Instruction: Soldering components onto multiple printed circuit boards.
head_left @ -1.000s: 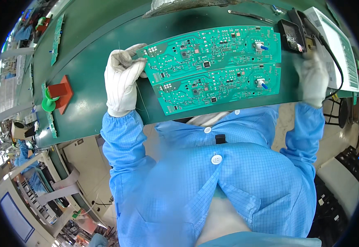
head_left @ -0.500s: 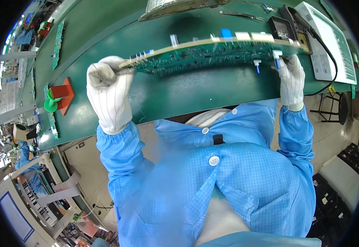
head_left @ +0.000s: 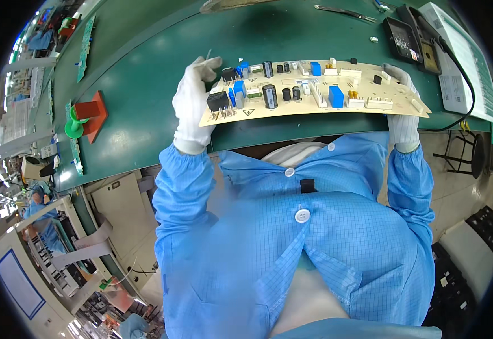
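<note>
Slim tweezers [head_left: 346,13] (metallic grey) lie near a black tray [head_left: 398,30].

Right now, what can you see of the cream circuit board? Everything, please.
The circuit board is a long, thin panel with a cream upper face, over the green table. Two similar rows carry blue blocks, black cylinders and white connectors, with dark boxes near the left end. The left hand is at its left end; the right hand lies partly beneath its right end. Exact finger contact and its underside are hidden.
</note>
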